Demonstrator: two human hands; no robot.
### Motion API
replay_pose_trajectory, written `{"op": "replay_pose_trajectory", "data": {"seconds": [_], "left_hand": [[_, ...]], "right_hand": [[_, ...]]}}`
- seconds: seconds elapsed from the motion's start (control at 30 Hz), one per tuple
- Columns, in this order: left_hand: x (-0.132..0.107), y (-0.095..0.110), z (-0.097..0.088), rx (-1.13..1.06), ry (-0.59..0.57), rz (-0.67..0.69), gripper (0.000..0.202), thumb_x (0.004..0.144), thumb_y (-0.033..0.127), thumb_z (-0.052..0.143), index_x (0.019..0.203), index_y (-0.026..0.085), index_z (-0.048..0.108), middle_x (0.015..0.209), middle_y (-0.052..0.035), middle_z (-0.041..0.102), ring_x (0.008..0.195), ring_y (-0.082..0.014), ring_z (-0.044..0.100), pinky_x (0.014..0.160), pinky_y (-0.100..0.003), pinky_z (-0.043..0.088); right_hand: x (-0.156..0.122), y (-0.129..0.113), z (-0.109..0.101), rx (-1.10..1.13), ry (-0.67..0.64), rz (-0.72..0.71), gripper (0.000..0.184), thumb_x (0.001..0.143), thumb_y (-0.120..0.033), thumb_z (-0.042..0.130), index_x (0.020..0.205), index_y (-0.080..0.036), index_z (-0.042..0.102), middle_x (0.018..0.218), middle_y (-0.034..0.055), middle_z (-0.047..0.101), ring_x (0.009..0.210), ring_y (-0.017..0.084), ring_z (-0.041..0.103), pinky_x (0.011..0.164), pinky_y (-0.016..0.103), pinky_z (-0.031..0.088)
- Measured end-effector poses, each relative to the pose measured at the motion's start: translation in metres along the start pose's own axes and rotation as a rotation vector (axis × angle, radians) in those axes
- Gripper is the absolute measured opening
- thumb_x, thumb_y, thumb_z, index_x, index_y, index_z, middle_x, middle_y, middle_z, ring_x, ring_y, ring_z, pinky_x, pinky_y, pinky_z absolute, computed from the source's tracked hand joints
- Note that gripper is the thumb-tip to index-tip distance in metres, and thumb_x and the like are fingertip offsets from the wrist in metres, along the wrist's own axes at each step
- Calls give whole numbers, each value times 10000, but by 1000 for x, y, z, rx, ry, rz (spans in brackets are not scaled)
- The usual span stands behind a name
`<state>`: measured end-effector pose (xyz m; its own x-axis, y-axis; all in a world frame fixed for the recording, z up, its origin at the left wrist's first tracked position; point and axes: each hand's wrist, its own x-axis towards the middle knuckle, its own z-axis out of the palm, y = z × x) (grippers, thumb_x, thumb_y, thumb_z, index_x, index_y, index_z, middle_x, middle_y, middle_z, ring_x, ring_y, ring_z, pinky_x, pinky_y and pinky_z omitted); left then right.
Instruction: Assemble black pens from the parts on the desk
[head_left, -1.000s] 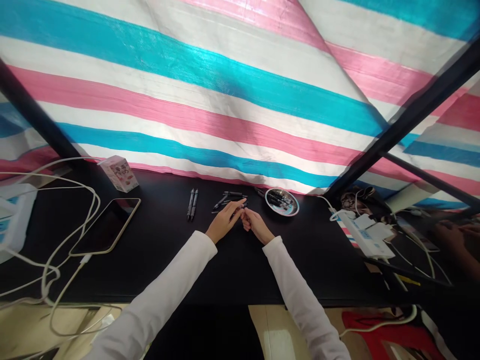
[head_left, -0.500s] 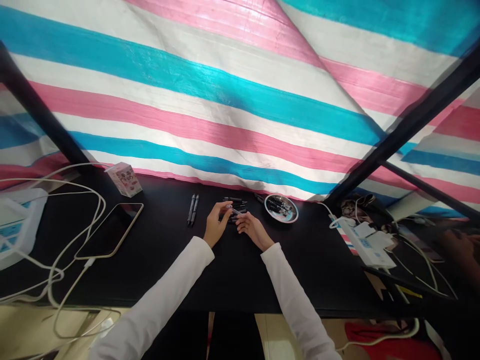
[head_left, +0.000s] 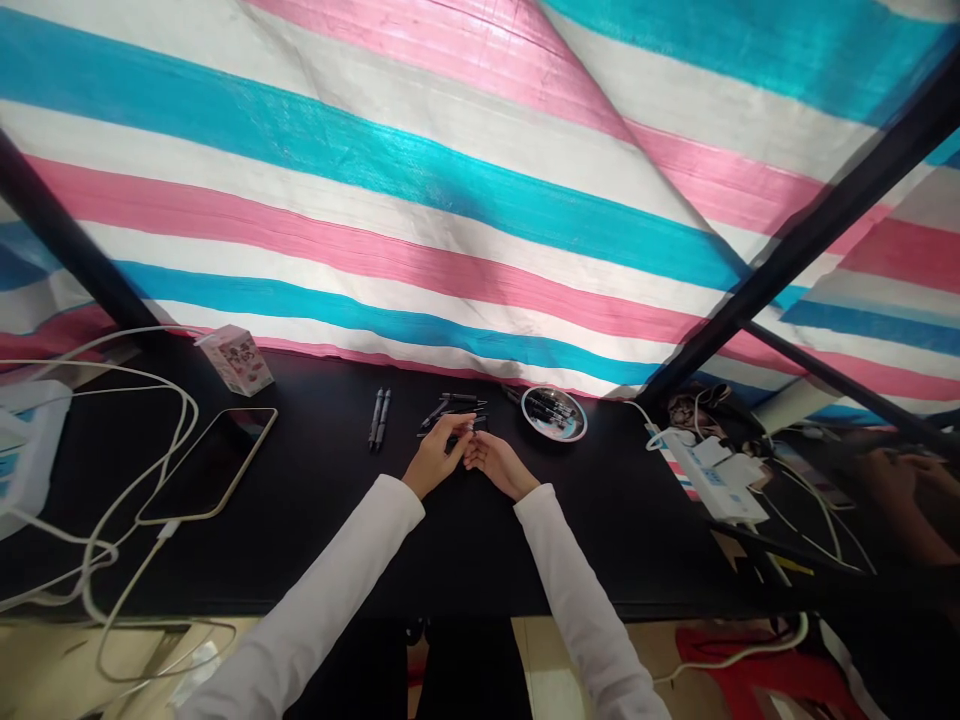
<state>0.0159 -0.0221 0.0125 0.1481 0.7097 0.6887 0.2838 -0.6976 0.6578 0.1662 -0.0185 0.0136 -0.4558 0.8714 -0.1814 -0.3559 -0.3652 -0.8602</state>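
Over the middle of the black table, my left hand [head_left: 435, 458] and my right hand [head_left: 501, 466] meet at the fingertips. Both are closed in a pinch around a slim pen part, mostly hidden by the fingers. Just behind them lies a loose pile of dark pen parts [head_left: 454, 399], partly covered by my left hand. Two assembled grey pens [head_left: 379, 420] lie side by side to the left of my hands. To the right stands a round dish [head_left: 583, 425] with several dark pen parts inside.
A phone [head_left: 210, 465] on a charging cable and a small pink box [head_left: 238, 362] lie at the left, near a white power strip [head_left: 34, 450]. Another power strip [head_left: 724, 480] with cables is at the right. Striped sheeting [head_left: 375, 230] hangs behind the table.
Both hands have moved slightly nearer me and closer together. The slim, light pen part that showed between them is now mostly hidden. More of the pile behind shows. The view has shifted slightly.
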Motion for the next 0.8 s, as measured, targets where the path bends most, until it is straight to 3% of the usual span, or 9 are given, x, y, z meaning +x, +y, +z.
{"op": "replay_pose_trajectory", "data": {"seconds": [0.4,0.6,0.67,0.8], "left_hand": [[-5,7,-8,48,162,-32,218,898,275,464,1095,208,529,1009,-56,551,888,-148,584,803,-319,528],[-5,10,-13,128,303,-69,186,904,252,445,1057,191,533,1016,-77,506,923,-166,552,781,-316,523],[-5,8,-15,115,311,-101,172,904,250,440,1037,187,530,1007,-74,496,916,-162,549,787,-312,516],[-9,0,-19,61,266,-201,150,897,255,443,998,182,526,973,-60,499,900,-155,554,806,-311,502]], "right_hand": [[-4,-2,-1,36,-17,-19,276,854,-359,480,933,-144,633,835,56,659,791,135,616,820,303,453],[-6,-2,1,-14,-5,-86,306,815,-407,507,950,-160,625,946,84,657,922,181,608,846,341,446],[-5,-1,-3,-62,88,-207,266,788,-388,535,915,-172,624,897,66,650,868,171,606,799,326,455],[-1,1,-16,-260,437,-517,145,748,-318,536,787,-191,592,706,-6,554,629,108,511,598,245,417]]}}
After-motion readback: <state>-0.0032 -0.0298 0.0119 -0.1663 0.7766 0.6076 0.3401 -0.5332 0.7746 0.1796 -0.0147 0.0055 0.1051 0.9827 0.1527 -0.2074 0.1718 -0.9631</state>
